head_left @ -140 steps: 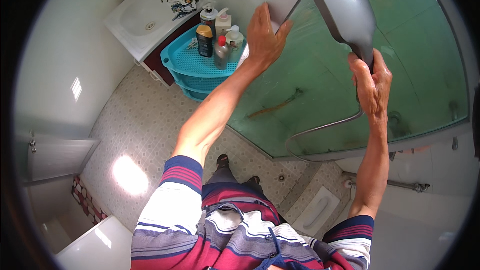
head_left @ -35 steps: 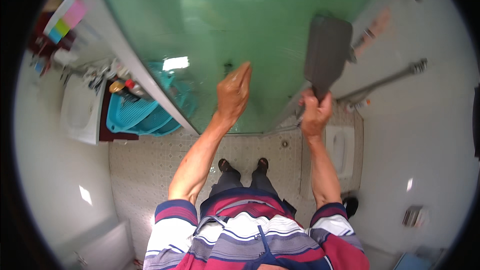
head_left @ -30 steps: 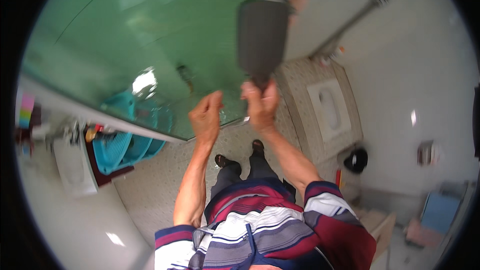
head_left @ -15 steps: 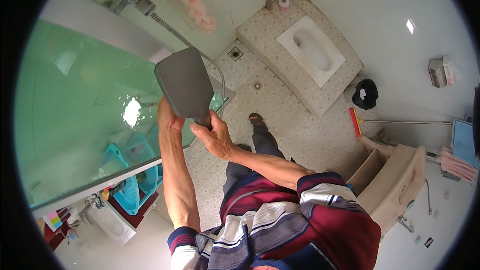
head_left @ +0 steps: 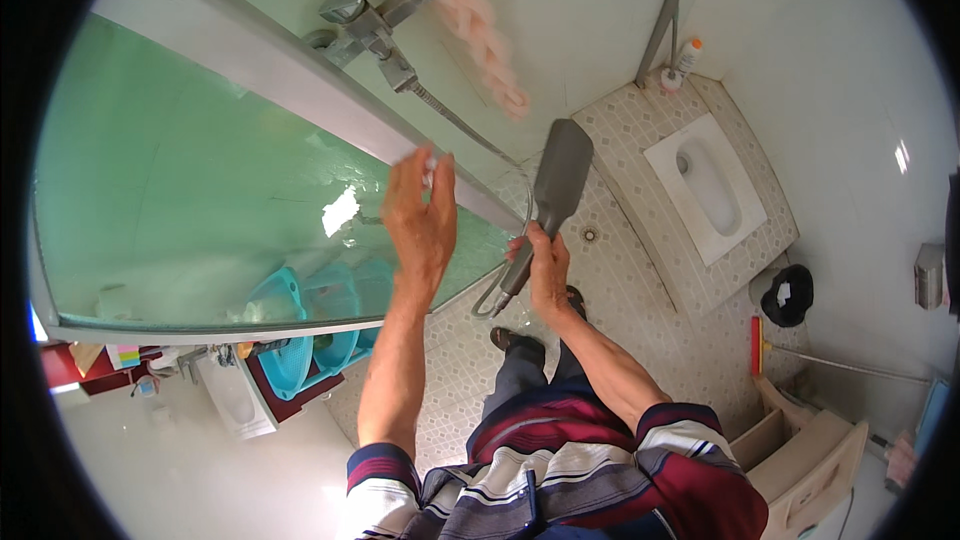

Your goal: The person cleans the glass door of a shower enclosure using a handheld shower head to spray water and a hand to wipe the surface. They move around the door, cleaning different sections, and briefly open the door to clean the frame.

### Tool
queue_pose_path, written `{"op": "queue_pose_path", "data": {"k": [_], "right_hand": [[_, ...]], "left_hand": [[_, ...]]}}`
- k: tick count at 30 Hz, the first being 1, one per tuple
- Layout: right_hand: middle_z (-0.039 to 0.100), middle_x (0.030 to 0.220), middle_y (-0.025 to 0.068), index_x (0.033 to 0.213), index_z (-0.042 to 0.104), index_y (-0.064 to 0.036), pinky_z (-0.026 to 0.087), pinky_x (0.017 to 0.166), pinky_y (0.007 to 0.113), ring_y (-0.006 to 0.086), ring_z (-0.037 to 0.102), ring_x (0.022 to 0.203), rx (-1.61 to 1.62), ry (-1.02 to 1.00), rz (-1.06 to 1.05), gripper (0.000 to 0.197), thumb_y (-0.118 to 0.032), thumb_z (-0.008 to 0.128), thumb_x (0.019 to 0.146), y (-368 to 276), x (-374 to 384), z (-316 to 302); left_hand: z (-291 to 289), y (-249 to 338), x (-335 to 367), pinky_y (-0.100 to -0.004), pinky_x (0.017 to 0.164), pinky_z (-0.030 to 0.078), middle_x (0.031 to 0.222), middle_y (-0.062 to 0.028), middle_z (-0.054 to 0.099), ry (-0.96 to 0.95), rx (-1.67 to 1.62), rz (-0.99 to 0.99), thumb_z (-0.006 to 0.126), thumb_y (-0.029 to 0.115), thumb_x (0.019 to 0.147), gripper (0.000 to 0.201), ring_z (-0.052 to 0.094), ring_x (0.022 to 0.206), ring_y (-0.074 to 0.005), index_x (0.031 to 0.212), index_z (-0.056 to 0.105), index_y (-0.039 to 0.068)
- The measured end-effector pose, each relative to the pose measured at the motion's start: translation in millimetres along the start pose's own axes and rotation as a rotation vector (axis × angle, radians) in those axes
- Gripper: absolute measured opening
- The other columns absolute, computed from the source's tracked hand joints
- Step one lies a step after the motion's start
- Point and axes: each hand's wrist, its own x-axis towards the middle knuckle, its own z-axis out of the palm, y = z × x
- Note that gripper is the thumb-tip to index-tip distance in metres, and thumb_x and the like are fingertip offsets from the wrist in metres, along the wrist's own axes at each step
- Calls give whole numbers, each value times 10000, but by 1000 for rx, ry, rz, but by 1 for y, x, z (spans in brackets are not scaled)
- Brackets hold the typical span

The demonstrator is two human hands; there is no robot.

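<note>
While the left hand [head_left: 420, 215] presses open-palmed on the green frosted glass shower panel [head_left: 200, 210], the right hand [head_left: 545, 265] at three o'clock clenches its grip around the grey flat-bladed squeegee [head_left: 555, 190]; wiping step, blade to glass next.

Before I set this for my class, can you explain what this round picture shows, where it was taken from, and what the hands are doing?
No machine here: a camera worn on a person's head looks down through a wide lens, which bends straight edges. The forearms rising from the bottom are the wearer's own. The left hand presses a small white cloth at the edge of a green glass shower screen. The right hand grips the handle of a grey flat-headed tool. Below lie a tiled floor, a white squat toilet and blue baskets.
</note>
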Motion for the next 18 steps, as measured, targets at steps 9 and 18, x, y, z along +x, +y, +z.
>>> {"op": "queue_pose_path", "data": {"k": [9, 18], "right_hand": [[602, 735, 82, 1026, 539, -13, 483, 576, 315, 168, 591, 600, 76, 207, 94, 352, -333, 623, 907, 12, 46, -51], [628, 693, 133, 921, 557, 20, 499, 526, 318, 194, 600, 548, -22, 499, 165, 405, -378, 617, 869, 43, 120, -164]], "left_hand": [[3, 0, 159, -430, 925, 482, 1198, -206, 633, 235, 488, 586, 696, 278, 902, 410, 606, 1090, -362, 1193, 634, -3], [-1, -16, 149, -368, 864, 529, 1148, -119, 683, 233, 677, 608, 720, 309, 884, 383, 661, 1021, -260, 1176, 683, 64]]}}
